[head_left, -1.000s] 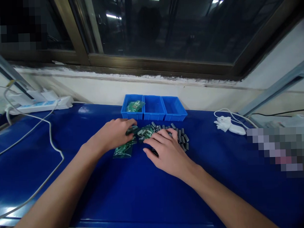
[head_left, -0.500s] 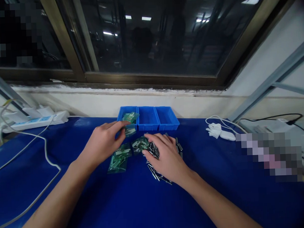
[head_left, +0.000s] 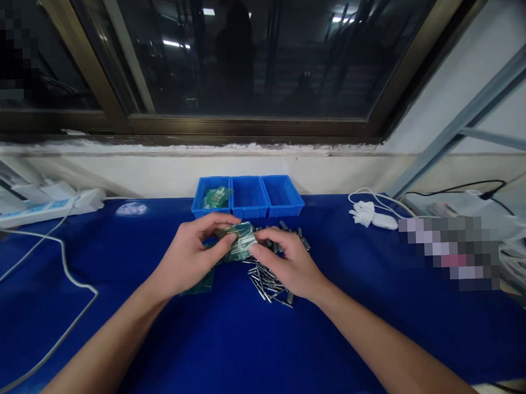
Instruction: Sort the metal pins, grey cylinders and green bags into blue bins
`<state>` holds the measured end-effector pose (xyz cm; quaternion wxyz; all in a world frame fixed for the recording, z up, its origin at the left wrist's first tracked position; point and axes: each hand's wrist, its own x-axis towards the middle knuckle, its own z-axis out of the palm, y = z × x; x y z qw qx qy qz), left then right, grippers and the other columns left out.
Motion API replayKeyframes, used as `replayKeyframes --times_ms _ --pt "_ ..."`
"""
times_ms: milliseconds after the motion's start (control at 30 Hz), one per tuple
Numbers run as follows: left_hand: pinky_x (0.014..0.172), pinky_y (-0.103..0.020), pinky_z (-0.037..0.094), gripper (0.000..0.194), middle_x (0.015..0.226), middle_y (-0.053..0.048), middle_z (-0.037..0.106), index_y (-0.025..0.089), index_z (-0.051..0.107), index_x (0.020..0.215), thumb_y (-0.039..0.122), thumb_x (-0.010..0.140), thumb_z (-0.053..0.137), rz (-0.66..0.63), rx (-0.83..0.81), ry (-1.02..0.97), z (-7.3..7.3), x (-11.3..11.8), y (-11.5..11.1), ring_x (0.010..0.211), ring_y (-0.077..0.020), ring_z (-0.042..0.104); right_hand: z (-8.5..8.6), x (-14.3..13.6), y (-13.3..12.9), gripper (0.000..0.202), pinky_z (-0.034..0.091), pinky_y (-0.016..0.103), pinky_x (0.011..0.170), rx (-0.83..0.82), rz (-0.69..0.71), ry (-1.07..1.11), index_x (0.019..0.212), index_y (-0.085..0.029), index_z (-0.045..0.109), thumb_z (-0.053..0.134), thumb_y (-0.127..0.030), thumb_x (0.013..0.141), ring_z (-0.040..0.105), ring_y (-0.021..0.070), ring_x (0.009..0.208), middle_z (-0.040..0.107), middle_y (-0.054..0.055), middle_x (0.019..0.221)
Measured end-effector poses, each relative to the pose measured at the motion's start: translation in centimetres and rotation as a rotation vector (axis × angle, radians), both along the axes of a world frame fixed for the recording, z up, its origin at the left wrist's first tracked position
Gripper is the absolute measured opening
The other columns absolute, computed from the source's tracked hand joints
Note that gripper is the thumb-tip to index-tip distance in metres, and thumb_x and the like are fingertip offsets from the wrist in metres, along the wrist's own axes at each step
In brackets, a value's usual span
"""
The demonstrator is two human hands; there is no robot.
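Observation:
A small green plastic bag (head_left: 241,244) with pale, shiny pieces inside is held up in the middle of the head view. My left hand (head_left: 185,251) pinches its left side between thumb and fingers. At the bag's right edge, my right hand (head_left: 291,265) has thumb and fingertips closed on it. A loose pile of slim metal pins (head_left: 266,282) lies just below and between the hands, and darker short cylinders (head_left: 305,242) show behind my right hand. Partly covered by my left hand, another green bag (head_left: 201,283) rests on the table.
Three joined blue bins (head_left: 249,211) stand against the wall; the left one holds a green bag (head_left: 217,197). A white power strip (head_left: 48,211) and cable lie at left. On the right are a white corded item (head_left: 382,221) and a grey metal frame (head_left: 442,147).
My left hand came away from the left bin to the middle. My right hand lifted a green bag off the pile, and both hands now hold one. The view shifted slightly.

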<state>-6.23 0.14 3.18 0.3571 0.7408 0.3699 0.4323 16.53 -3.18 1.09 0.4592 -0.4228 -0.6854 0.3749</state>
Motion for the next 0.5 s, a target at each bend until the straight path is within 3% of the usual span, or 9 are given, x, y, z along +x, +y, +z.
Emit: replayKeyframes --times_ms 100,200,333,400,500 --pt "0.067 -0.021 0.062 0.033 0.101 -0.003 0.085 0.023 0.079 0.123 0.032 0.092 0.085 -0.045 -0.11 -0.107 0.3 0.3 -0.2 0.078 -0.0138 0.078 -0.2 0.0 0.1 0.027 0.044 0.036 0.075 0.028 -0.064 0.001 0.079 -0.024 0.073 0.073 -0.042 0.099 0.061 0.0155 0.074 0.069 -0.002 0.075" --pt "0.071 -0.022 0.064 0.045 0.105 -0.003 0.085 0.025 0.075 0.131 0.03 0.088 0.089 -0.114 -0.23 -0.179 0.5 0.9 -0.6 0.085 -0.0151 0.08 -0.3 0.0 0.0 0.029 0.043 0.034 0.069 -0.007 -0.097 0.083 0.084 -0.023 0.075 0.072 -0.047 0.1 0.059 0.0141 0.07 0.068 -0.002 0.075" --pt "0.085 -0.027 0.066 0.021 0.102 -0.005 0.086 0.02 0.082 0.109 0.032 0.092 0.085 -0.161 -0.255 -0.176 0.1 1.7 -1.0 0.097 -0.0191 0.081 -0.1 0.0 -0.5 0.029 0.047 0.034 0.072 0.009 -0.13 0.101 0.084 -0.023 0.077 0.074 -0.048 0.099 0.061 0.0146 0.073 0.071 -0.001 0.077" --pt "0.081 -0.029 0.066 0.021 0.096 -0.006 0.085 0.019 0.083 0.101 0.037 0.092 0.084 -0.086 -0.183 -0.166 -0.2 1.6 -0.7 0.091 -0.0199 0.08 0.0 -0.1 -0.7 0.026 0.05 0.035 0.077 0.004 -0.138 0.103 0.091 -0.023 0.08 0.074 -0.048 0.099 0.066 0.0163 0.079 0.075 0.001 0.083" --pt "0.076 -0.032 0.062 0.028 0.087 -0.005 0.082 0.018 0.081 0.1 0.046 0.094 0.08 0.232 0.015 -0.084 -0.3 0.7 1.4 0.079 -0.02 0.076 0.2 -0.2 -0.7 0.029 0.054 0.038 0.082 -0.021 -0.154 0.111 0.112 -0.024 0.081 0.073 -0.048 0.098 0.071 0.0193 0.086 0.079 0.003 0.091"
